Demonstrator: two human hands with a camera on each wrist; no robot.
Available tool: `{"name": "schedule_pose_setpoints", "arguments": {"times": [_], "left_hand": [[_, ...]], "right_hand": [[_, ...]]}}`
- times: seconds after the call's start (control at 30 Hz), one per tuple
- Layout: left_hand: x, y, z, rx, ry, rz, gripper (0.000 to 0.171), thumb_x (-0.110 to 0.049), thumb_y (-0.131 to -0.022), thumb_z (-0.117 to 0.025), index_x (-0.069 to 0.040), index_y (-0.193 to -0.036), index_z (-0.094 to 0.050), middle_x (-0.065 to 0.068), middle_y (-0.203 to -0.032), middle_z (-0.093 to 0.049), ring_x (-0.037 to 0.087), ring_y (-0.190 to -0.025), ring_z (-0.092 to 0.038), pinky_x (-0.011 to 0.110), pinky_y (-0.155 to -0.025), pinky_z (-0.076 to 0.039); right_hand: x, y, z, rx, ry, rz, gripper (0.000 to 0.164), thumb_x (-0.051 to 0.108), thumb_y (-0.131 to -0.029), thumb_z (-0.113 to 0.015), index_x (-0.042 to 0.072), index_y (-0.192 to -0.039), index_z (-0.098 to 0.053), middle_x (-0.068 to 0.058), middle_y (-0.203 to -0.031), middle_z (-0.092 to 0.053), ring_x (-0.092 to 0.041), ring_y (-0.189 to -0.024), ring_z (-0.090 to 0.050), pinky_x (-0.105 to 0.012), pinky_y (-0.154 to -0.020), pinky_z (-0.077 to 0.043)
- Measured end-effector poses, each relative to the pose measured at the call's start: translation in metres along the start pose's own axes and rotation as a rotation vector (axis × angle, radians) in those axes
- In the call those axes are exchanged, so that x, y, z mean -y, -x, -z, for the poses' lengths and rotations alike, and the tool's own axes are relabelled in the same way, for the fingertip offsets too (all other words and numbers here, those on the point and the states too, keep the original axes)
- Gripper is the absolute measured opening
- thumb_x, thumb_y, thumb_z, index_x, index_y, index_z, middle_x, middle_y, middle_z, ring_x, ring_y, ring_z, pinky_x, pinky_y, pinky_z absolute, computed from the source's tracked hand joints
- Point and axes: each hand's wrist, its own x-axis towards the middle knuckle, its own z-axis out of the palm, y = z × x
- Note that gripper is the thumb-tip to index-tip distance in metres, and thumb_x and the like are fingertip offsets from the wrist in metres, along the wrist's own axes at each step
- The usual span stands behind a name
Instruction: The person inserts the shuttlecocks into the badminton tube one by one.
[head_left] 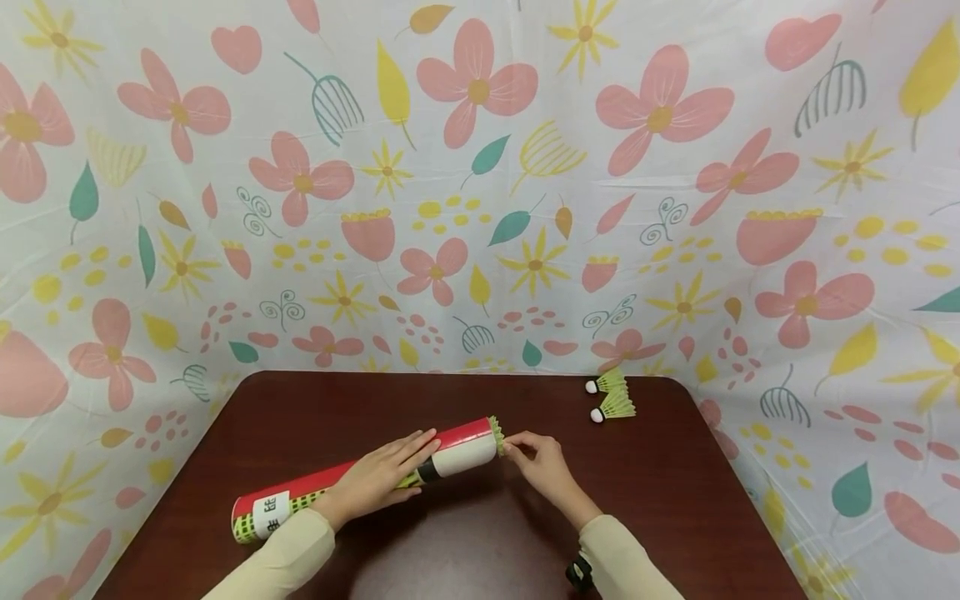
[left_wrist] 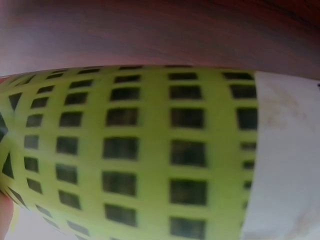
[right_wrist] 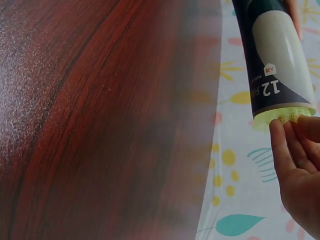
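Note:
A shuttlecock tube (head_left: 465,447) in red, white and yellow-green lies slantwise on the table. My left hand (head_left: 375,481) grips its middle, fingers over the top and thumb on the near side. Its yellow-green checked side (left_wrist: 150,155) fills the left wrist view. The yellow feather edge of a shuttlecock (head_left: 496,435) pokes out of the tube's right end; the rest of it is hidden inside. With thumb and fingertips, my right hand (head_left: 546,473) pinches that edge, also seen in the right wrist view, where the shuttlecock skirt (right_wrist: 264,120) shows at the tube mouth.
Two yellow shuttlecocks with white heads, a front one (head_left: 615,407) and a back one (head_left: 609,382), lie together at the table's back right. The dark red-brown table (head_left: 420,396) meets a flower-printed cloth (head_left: 480,208) behind and at both sides.

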Motion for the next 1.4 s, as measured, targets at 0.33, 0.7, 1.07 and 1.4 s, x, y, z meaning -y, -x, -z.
{"name": "schedule_pose_setpoints", "arguments": {"times": [0.33, 0.7, 1.07, 1.4], "left_hand": [[0.001, -0.002, 0.000, -0.014, -0.011, -0.011, 0.087, -0.031, -0.078, -0.081, -0.007, -0.149, -0.036, 0.012, -0.151, -0.038, 0.027, -0.133, -0.043, 0.040, -0.100, -0.045], [-0.002, -0.001, -0.001, -0.006, 0.001, -0.024, 0.088, -0.030, -0.077, -0.082, -0.007, -0.148, -0.036, 0.014, -0.148, -0.041, 0.028, -0.133, -0.044, 0.041, -0.100, -0.045], [-0.003, -0.002, 0.001, 0.002, 0.003, -0.018, 0.087, -0.029, -0.077, -0.082, -0.007, -0.148, -0.037, 0.013, -0.150, -0.040, 0.028, -0.132, -0.045, 0.041, -0.101, -0.044], [0.000, -0.002, 0.002, -0.010, 0.004, -0.021, 0.085, -0.030, -0.078, -0.081, -0.006, -0.148, -0.038, 0.012, -0.150, -0.039, 0.029, -0.131, -0.046, 0.043, -0.100, -0.045]], "right_hand": [[0.026, 0.001, 0.003, 0.028, -0.014, 0.035, 0.008, -0.002, -0.088, -0.065, -0.005, -0.092, -0.071, -0.018, -0.084, -0.070, -0.025, -0.072, -0.068, -0.025, -0.064, -0.054], [-0.006, -0.001, -0.005, 0.100, 0.037, 0.003, 0.011, -0.002, -0.089, -0.064, 0.004, -0.092, -0.072, -0.009, -0.085, -0.071, -0.028, -0.075, -0.066, -0.024, -0.067, -0.053], [-0.009, -0.002, -0.005, 0.151, 0.101, 0.075, 0.015, -0.005, -0.090, -0.060, 0.005, -0.090, -0.071, -0.003, -0.087, -0.069, -0.016, -0.077, -0.061, -0.025, -0.067, -0.050], [-0.013, -0.008, 0.011, 0.181, 0.072, 0.138, 0.012, 0.004, -0.091, -0.062, 0.006, -0.097, -0.073, -0.007, -0.092, -0.071, -0.022, -0.083, -0.066, -0.027, -0.072, -0.053]]}}
